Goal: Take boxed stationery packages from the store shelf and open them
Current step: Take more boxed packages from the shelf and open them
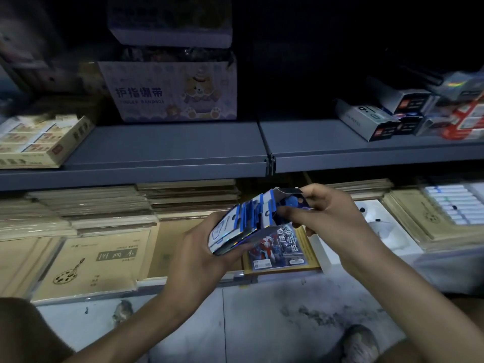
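At the centre of the frame, a blue-and-white box (243, 224) is held tilted in both hands. The left grip (199, 247) is clamped round its lower end. The right grip (332, 213) pinches the raised flap (288, 191) at its upper end. A pale carton (170, 93) printed "Finger Bandage" stands on the grey shelf (170, 142) above, and tan sketchbooks (104, 260) lie at lower left.

Box (235, 226) between left hand (199, 247) and right hand (332, 213), before stacked books (99, 263). Carton (170, 93) on upper shelf (170, 145), small boxes (379, 121) at shelf's right.
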Demonstrator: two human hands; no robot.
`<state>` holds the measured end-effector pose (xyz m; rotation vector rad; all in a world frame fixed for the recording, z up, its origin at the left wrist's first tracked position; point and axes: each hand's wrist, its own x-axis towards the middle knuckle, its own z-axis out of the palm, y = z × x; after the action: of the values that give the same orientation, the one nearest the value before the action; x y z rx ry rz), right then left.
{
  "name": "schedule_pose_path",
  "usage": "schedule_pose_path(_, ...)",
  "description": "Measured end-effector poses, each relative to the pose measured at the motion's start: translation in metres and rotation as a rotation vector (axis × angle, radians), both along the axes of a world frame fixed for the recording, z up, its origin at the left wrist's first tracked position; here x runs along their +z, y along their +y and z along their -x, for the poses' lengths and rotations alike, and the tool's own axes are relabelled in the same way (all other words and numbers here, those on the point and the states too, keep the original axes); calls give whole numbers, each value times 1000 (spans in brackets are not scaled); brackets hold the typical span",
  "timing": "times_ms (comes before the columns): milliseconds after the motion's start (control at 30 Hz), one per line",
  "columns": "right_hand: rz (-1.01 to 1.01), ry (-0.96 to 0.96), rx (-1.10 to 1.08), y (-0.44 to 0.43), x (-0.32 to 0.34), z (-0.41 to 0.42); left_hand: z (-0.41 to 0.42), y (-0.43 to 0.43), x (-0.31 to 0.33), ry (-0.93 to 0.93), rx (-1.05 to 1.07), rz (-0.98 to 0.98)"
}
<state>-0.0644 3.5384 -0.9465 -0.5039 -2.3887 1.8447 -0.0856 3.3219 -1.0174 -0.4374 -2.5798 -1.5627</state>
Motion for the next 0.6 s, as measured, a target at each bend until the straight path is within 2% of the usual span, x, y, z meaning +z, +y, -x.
schedule_pose_path(200,120,-214,7,-11,-18,3,-6,3,2,8,-9,57)
schedule_pose_path(267,167,-219,-21,-9,-16,3,-4,3,1,-21,8,46)
schedule_pose_path(367,101,-168,-57,-5,-13,6,-2,3,2,-87,11,14)
schedule_pose_path(433,61,-166,-48,-6,-13,8,-1,4,5,-172,-22,12)
schedule_pose_path(500,76,-151,-50,-7,-13,8,0,5,8,-332,-76,-20)
schedule_pose_path(600,59,23,-96,-5,-7,6,1,3,11,-622,-140,-142)
